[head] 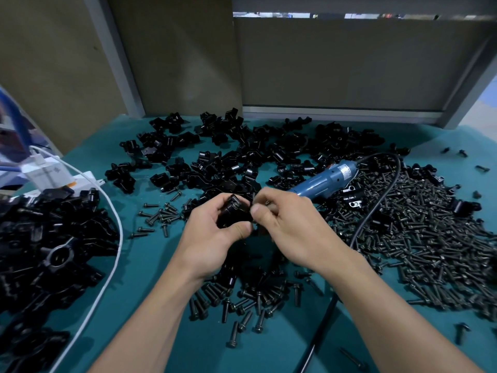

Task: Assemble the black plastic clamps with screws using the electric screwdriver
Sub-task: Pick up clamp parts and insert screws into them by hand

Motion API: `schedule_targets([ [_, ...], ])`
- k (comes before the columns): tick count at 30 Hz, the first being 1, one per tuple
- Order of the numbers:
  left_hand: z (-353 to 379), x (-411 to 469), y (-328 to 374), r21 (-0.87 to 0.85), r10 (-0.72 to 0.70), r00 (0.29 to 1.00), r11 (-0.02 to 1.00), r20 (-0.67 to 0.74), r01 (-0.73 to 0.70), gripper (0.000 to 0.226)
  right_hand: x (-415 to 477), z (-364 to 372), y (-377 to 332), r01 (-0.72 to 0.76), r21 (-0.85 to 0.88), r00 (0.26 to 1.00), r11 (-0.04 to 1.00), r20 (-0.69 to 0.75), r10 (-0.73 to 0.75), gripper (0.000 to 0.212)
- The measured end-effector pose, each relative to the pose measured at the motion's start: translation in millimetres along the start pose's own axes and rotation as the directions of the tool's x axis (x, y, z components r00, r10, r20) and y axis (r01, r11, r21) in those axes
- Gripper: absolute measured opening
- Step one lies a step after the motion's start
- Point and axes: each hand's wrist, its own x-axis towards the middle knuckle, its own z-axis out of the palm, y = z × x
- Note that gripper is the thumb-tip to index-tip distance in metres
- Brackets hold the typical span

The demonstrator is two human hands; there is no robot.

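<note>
Mostly hidden clamp (233, 211) in left hand (212, 235) (right hand's (285, 224) pinch unclear)

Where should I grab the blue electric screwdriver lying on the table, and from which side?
Take the blue electric screwdriver round its thick middle barrel, from above, with the right hand, which is nearest. It lies flat with its cord leaving the far right end, so the near end, hidden behind that hand, likely carries the bit. Its sides are crowded by loose screws.
</note>
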Motion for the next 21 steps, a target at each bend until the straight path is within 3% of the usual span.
schedule_targets([
  [2,0.6,-0.3,0.5,-0.003,0.001,1.0,1.0,0.006,-0.001,0.047,0.2,0.7,0.8,0.005,-0.01,0.999,1.0,-0.039,-0.005,0.026],
  [5,-0.5,-2.2,0.8,0.006,0.005,1.0,1.0,0.026,-0.005,0.044,3.1,7.1,-0.8,-0.058,-0.097,0.996,0.994,-0.068,0.051,0.048],
  [7,-1.2,-2.2,1.1,0.016,0.007,1.0,1.0,0.028,-0.007,0.043,2.4,6.3,0.1,-0.075,-0.097,0.997,0.992,-0.04,0.072,0.051],
  [12,0.6,-2.5,0.6,0.039,-0.007,0.999,0.999,0.036,0.006,0.036,0.6,0.2,-1.2,-0.034,-0.01,0.999,0.999,-0.033,0.033,0.024],
  [17,2.5,-2.3,-0.1,0.001,-0.005,0.999,1.0,0.037,0.005,0.039,3.3,6.8,-2.2,-0.131,-0.059,0.988,0.99,-0.096,0.125,0.056],
  [19,3.2,-0.8,-0.3,0.014,-0.009,0.999,1.0,0.043,0.008,0.04,1.8,-0.3,-0.4,-0.096,-0.038,0.993,0.995,-0.069,0.093,0.052],
  [21,2.7,0.9,-1.7,0.042,-0.013,0.999,0.999,0.041,0.011,0.04,0.7,-6.8,-1.9,-0.071,-0.013,0.997,0.997,-0.011,0.071,0.03],
])
